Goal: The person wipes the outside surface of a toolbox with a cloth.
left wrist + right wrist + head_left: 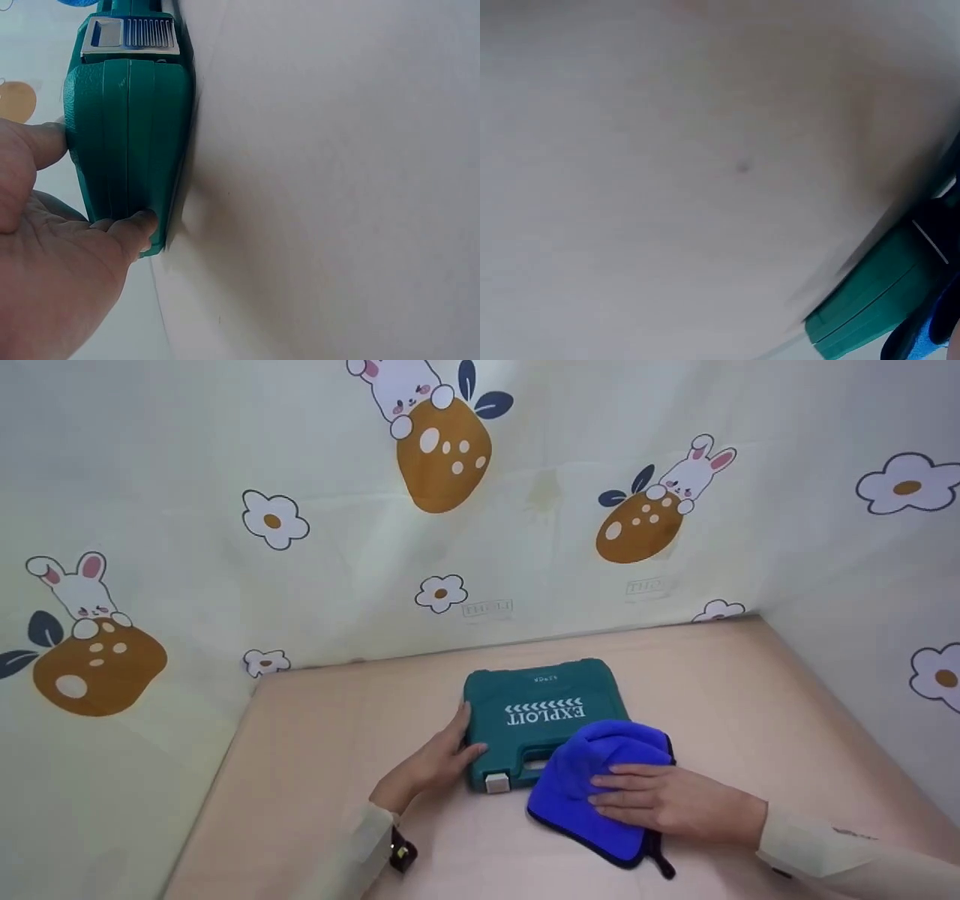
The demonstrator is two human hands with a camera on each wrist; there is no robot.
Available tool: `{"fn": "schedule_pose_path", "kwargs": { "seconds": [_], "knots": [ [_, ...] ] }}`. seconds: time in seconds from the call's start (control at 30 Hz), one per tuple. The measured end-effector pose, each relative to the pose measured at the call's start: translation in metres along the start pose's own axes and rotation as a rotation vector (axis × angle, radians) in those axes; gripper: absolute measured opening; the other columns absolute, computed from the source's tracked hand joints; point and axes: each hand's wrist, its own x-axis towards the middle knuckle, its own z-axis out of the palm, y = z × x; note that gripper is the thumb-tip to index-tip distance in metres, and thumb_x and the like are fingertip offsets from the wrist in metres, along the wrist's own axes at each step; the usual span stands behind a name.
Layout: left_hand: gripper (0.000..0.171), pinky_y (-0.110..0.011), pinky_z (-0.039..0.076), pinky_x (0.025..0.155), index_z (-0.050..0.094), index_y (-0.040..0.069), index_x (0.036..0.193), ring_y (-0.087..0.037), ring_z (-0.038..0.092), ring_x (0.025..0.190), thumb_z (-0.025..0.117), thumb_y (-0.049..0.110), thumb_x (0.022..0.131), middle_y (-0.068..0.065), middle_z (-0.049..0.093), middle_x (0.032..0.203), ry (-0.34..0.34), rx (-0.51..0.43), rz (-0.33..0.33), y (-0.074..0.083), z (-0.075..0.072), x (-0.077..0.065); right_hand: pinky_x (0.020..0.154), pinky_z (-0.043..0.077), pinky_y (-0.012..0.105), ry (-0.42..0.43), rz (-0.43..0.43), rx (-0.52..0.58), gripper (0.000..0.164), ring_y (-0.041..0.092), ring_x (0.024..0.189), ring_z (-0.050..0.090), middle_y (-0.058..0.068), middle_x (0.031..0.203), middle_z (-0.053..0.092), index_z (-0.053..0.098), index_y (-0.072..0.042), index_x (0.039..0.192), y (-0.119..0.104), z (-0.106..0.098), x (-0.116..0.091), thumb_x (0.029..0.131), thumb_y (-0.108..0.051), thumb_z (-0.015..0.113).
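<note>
A green plastic carrying case [540, 697] lies flat on the table, its white EXPLOIT lettering upside down in the head view. My left hand [431, 765] holds the case's left edge; in the left wrist view the thumb [46, 142] is against the top face and fingers touch the side. Near that corner is a pale latch [131, 35]. A blue cloth [566, 780] with black edging covers the case's near right corner and part of the handle. My right hand [660, 799] rests on this cloth with fingers extended. The right wrist view shows the case's side [874, 300] and little of the cloth.
The table [337, 712] has a pale pinkish cover. Behind it and at both sides hang light sheets [337, 585] printed with rabbits and flowers. A small black device [403, 851] sits at my left wrist.
</note>
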Motion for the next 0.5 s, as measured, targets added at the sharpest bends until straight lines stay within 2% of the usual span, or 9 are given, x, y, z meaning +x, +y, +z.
{"fn": "schedule_pose_path", "kwargs": {
  "seconds": [0.1, 0.5],
  "knots": [
    [0.083, -0.048, 0.013, 0.119, -0.001, 0.001, 0.161, -0.032, 0.005, 0.152, 0.051, 0.036, 0.108, -0.016, -0.002, 0.168, -0.001, -0.001, 0.001, 0.000, 0.000, 0.001, 0.116, 0.027, 0.037, 0.002, 0.016, 0.023, 0.044, 0.018, 0.145, 0.035, 0.003, 0.153, 0.048, 0.054, -0.011, 0.148, 0.001, -0.002, -0.008, 0.114, -0.027, 0.032],
    [0.085, -0.047, 0.012, 0.119, -0.004, 0.004, 0.162, -0.030, 0.003, 0.152, 0.052, 0.038, 0.108, -0.013, -0.005, 0.168, -0.006, -0.011, -0.019, 0.000, 0.000, 0.000, 0.106, 0.042, 0.040, 0.040, 0.056, 0.070, 0.039, 0.015, 0.134, 0.049, 0.001, 0.143, 0.058, 0.063, -0.013, 0.141, 0.004, -0.006, -0.032, 0.112, -0.026, 0.038]
  ]
}}
